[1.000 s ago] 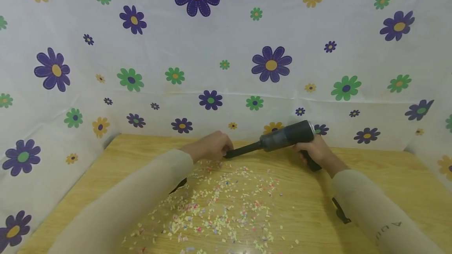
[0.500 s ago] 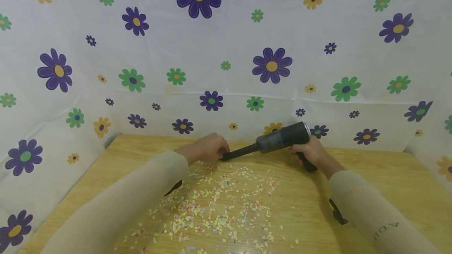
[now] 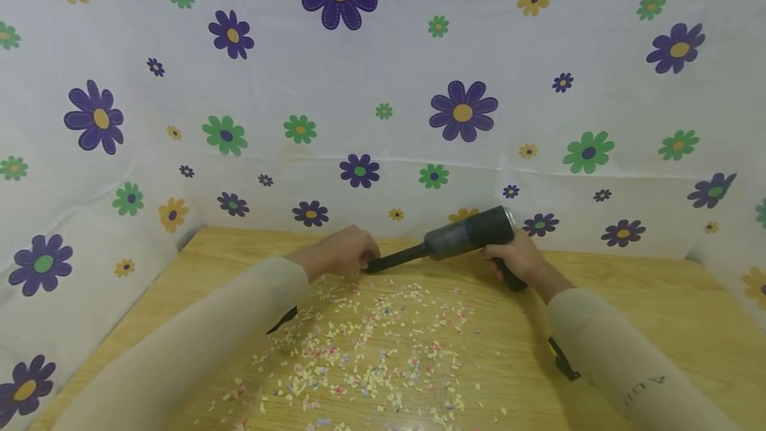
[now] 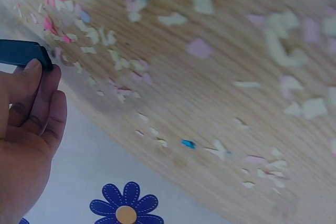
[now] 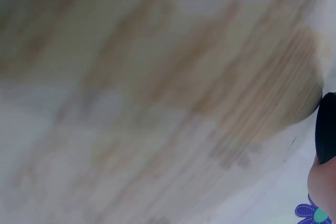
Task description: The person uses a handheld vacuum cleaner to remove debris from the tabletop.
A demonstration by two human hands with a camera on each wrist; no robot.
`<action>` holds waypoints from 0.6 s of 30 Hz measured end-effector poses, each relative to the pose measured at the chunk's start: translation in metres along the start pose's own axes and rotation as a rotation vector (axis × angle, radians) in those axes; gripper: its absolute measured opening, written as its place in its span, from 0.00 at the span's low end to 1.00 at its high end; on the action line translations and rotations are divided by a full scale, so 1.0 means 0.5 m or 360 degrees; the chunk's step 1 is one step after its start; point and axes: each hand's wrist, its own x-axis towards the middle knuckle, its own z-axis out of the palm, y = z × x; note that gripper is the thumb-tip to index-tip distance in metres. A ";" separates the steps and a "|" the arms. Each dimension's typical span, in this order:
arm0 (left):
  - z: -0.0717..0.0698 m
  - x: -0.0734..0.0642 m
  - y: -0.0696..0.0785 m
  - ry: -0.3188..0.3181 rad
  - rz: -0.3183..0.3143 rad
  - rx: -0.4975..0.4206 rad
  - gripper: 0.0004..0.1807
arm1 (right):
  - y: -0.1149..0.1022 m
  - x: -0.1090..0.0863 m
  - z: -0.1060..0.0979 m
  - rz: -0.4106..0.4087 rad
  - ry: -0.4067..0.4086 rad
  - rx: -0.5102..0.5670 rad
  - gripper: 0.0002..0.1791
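A black handheld vacuum cleaner [image 3: 469,234] with a long narrow nozzle [image 3: 396,259] is held low over the back of the table, its nozzle pointing left. My right hand [image 3: 519,259] grips its handle. With thumb and fingers my left hand [image 3: 350,253] pinches the nozzle's tip; the left wrist view shows that hand [image 4: 31,114] on the dark nozzle end [image 4: 23,53]. Small paper scraps [image 3: 371,358], mostly pale yellow with pink and blue bits, lie scattered in front of the nozzle. The right wrist view catches only a dark part of the vacuum [image 5: 326,127] at its edge.
The wooden table [image 3: 646,311] meets a white flower-printed sheet [image 3: 383,72] behind it and at both sides. Scraps spread from beside the left hand to the table's near middle.
Both hands have moved slightly left together, carrying the vacuum cleaner with them. The paper scraps look much the same.
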 end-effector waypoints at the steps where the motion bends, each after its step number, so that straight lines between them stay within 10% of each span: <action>1: 0.000 -0.003 -0.001 -0.0005 -0.0004 -0.0005 0.14 | -0.002 0.000 0.002 0.0001 -0.0002 -0.0002 0.08; 18: -0.006 -0.046 -0.026 0.0011 -0.0007 0.0006 0.14 | -0.010 0.027 0.041 -0.0020 -0.0031 -0.0005 0.08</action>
